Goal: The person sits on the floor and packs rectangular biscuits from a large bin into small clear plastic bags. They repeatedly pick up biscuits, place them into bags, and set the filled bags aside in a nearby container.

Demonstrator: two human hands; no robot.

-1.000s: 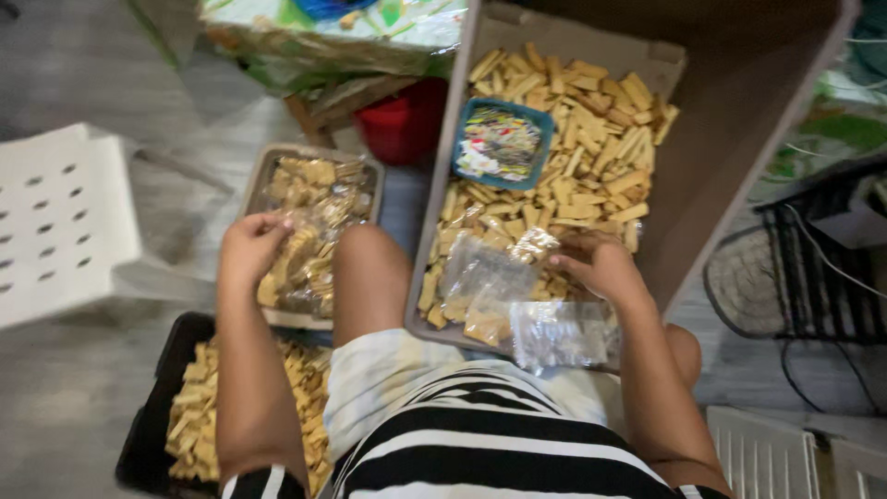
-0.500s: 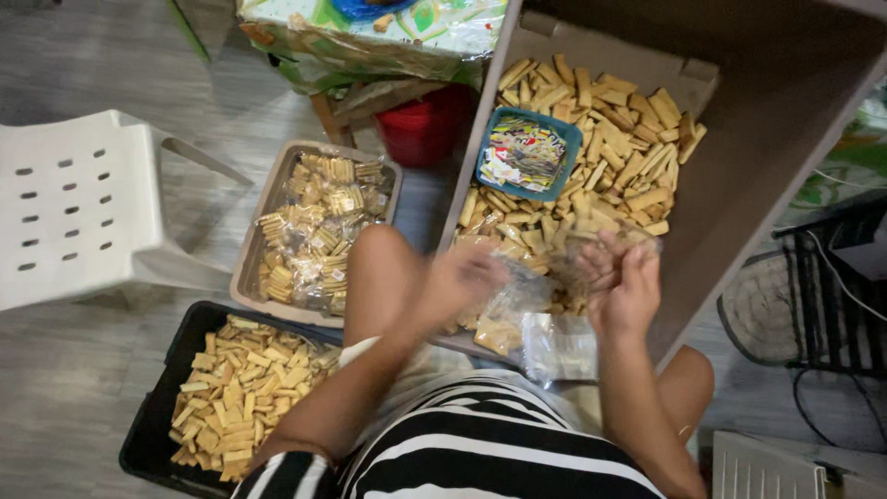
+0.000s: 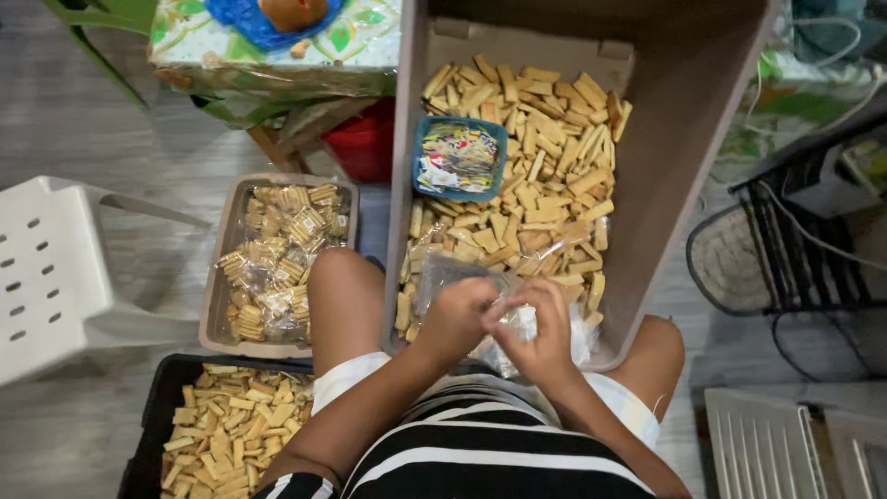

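My left hand (image 3: 459, 319) and my right hand (image 3: 540, 333) meet over my lap, both gripping a small clear plastic bag (image 3: 517, 325). More clear bags (image 3: 442, 274) lie just beyond my hands on the near end of a large brown bin (image 3: 661, 212) filled with tan rectangular biscuits (image 3: 540, 176). A small blue tray (image 3: 459, 158) of colourful little packets rests on the biscuits.
A grey tray (image 3: 214, 314) of bagged biscuit packs sits left of my knee. A black crate (image 3: 152, 416) of loose biscuits is at lower left. A white plastic chair (image 3: 51, 277) stands far left, a black wire rack (image 3: 785, 259) right.
My left hand left the grey tray of packed biscuits and came right to join my right hand. Both now close on a clear bag over my lap.
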